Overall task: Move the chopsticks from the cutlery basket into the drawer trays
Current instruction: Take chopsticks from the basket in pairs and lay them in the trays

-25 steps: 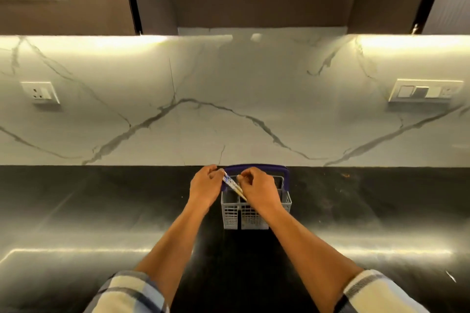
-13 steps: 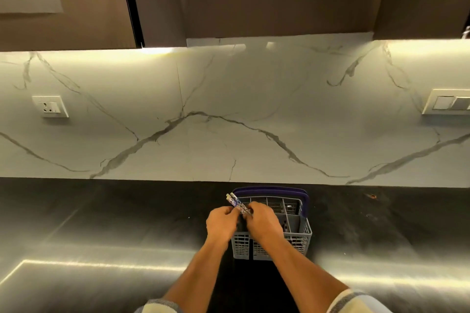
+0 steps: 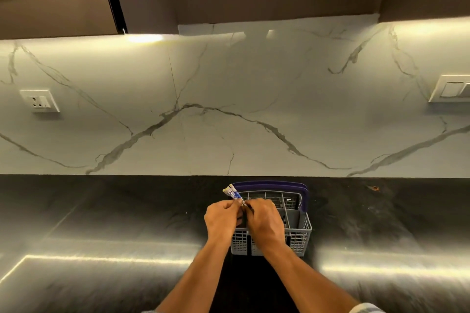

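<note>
We see both hands meet over the left part of the grey basket (image 3: 300, 234), which stands on the dark counter (image 3: 101, 211) near the marble wall (image 3: 229, 109). The left hand (image 3: 220, 221) has its fingers curled round the chopsticks (image 3: 234, 193), and the right hand (image 3: 264, 222) pinches them too. Their patterned blue-and-white ends stick out up and to the left, past the basket's purple handle (image 3: 279, 184)

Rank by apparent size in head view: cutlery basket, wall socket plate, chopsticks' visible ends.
1. cutlery basket, partly behind the hands
2. wall socket plate, farther away, so true size unsure
3. chopsticks, only the ends show
</note>
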### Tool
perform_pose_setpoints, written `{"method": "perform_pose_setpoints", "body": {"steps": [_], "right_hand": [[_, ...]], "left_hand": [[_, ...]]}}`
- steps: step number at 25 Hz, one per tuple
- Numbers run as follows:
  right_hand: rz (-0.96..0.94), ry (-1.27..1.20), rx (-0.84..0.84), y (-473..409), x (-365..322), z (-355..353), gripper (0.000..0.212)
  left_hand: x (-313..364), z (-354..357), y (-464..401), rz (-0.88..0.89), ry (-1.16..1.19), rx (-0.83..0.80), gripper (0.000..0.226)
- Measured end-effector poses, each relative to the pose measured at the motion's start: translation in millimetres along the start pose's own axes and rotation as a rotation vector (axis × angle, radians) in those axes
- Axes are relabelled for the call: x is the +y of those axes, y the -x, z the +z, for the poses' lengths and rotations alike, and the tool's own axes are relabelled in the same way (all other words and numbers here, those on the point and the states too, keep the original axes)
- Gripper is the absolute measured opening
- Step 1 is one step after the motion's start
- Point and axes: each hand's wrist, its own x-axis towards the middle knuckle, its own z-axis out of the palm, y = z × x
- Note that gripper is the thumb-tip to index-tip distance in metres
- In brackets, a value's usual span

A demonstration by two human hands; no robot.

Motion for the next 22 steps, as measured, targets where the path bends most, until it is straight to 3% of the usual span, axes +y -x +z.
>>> {"method": "perform_pose_setpoints", "body": {"steps": [6, 10, 15, 22], "right_hand": [[-0.004, -0.035, 0.034, 0, -18, -18, 0.033], [0.01, -0.075, 0.052, -3, -32, -37, 0.026], [-0.061, -0.391, 0.057, -10, -65, -91, 0.015], [-0.189, -0.755, -0.119, -13, -108, -181, 0.014]], "left_hand": [[26, -10, 10, 0.085, -0.029, 0.017, 0.016], [49, -21, 23, 0.238, -0.098, -0.019, 0.016], [115, -45, 38, 0.437, -0.125, -0.091, 0.011], [199, -72, 69, 0.482, 0.106, -0.351, 0.011]]}}
